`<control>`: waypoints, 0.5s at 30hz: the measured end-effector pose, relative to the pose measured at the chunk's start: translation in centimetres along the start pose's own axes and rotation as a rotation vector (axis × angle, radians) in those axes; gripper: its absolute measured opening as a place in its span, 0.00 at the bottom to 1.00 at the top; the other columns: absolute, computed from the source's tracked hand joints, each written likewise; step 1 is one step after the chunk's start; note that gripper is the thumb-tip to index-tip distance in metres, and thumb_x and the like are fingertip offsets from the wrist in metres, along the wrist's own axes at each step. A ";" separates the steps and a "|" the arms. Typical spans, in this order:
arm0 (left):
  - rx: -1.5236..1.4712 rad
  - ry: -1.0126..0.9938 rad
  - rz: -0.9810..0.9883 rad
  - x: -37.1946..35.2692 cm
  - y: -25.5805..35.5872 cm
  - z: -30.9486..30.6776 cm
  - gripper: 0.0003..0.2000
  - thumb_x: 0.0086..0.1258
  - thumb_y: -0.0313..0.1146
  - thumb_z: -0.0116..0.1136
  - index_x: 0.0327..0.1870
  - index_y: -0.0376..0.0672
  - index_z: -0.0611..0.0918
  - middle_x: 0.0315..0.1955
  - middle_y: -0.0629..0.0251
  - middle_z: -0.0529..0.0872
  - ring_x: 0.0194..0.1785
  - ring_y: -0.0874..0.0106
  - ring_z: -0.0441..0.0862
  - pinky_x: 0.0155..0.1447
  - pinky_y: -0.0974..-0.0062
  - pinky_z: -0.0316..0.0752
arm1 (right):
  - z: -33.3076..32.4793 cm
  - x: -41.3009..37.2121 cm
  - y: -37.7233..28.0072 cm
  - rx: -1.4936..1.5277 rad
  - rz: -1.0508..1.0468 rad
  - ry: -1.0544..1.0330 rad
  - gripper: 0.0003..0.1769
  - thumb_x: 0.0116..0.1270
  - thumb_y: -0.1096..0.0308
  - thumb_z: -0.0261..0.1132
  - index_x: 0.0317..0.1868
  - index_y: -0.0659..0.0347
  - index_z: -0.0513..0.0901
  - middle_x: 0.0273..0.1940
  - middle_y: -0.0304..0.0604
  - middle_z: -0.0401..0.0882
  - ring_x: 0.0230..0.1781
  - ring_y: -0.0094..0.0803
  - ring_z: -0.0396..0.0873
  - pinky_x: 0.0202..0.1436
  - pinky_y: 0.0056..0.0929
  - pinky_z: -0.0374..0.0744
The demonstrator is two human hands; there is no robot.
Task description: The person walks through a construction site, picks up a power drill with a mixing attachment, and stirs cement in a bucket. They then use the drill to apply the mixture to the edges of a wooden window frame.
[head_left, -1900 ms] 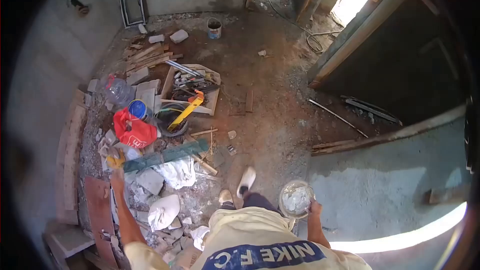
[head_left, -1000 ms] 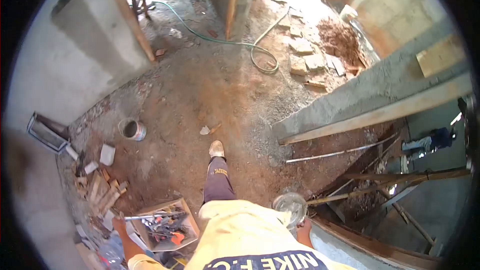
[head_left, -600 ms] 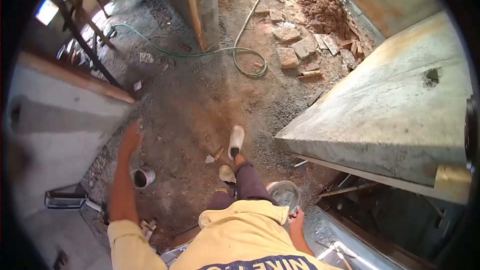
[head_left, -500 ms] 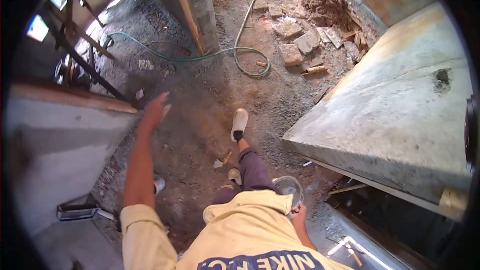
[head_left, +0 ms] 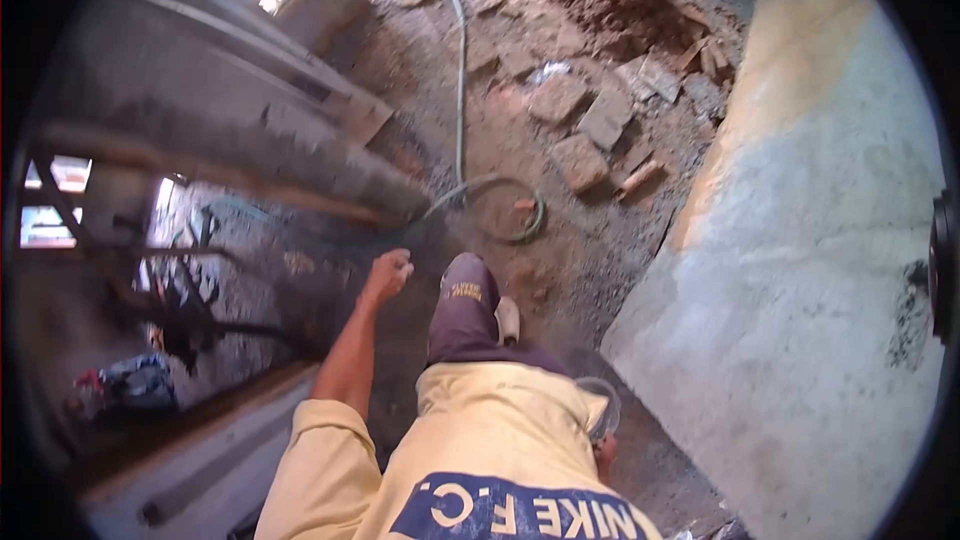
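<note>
My left hand (head_left: 386, 276) swings out ahead of my body over the dirt floor, its fingers loosely bent with nothing in them. Down by my right hip, my right hand (head_left: 606, 448) grips a round grey bucket (head_left: 609, 406) at its rim. My shirt hides much of the bucket and part of that hand. A raised knee in dark trousers (head_left: 462, 305) is in front of me, with one pale shoe (head_left: 508, 319) showing beside it.
A green hose (head_left: 461, 90) runs along the ground and loops ahead. Broken blocks (head_left: 580, 162) and a reddish soil heap (head_left: 620, 0) lie beyond it. A concrete wall (head_left: 790, 310) borders my right; a concrete pillar (head_left: 230, 130) stands at the left.
I have stepped forward and the view has turned, so the pillar, hose and blocks appear closer. My left hand has swung toward the middle. The bucket stays in my right hand.
</note>
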State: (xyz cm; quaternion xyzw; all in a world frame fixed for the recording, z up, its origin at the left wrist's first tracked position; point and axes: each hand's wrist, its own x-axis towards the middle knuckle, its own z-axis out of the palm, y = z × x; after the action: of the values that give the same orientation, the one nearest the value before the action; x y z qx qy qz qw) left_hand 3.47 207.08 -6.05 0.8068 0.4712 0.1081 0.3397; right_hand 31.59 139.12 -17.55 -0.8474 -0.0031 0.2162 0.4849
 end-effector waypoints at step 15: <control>-0.116 0.159 -0.255 45.5 -5.1 -16.0 0.15 0.68 0.35 0.66 0.49 0.34 0.87 0.40 0.51 0.91 0.43 0.59 0.90 0.50 0.65 0.82 | 20.1 19.9 -33.4 0.099 0.560 0.148 0.20 0.73 0.47 0.61 0.31 0.53 0.73 0.18 0.37 0.65 0.16 0.32 0.72 0.21 0.33 0.69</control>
State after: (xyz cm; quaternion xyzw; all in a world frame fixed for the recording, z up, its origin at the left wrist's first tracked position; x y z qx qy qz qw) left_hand 16.29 253.85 -4.02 0.7083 0.5881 0.1548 0.3584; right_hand 49.06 177.55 -6.08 -0.8041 0.2769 0.2789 0.4461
